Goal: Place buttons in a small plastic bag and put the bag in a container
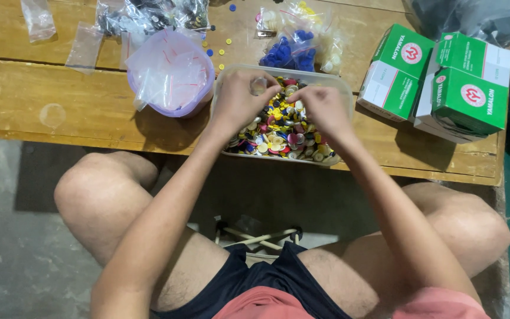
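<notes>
A clear plastic tub (345, 82) full of small round caps in yellow, pink, blue and silver stands at the near edge of a wooden table (42, 106). Both hands are over it. My left hand (238, 99) holds a small clear plastic bag (259, 86) between thumb and fingers above the caps. My right hand (321, 109) has its fingers pinched together just right of the bag; whatever it pinches is too small to make out.
A lilac bowl (172, 106) stuffed with small clear bags sits left of the tub. Behind are bags of blue caps (287, 52), loose caps and empty bags (38, 18). Green and white boxes (438, 77) are stacked at right. My bare knees are under the table edge.
</notes>
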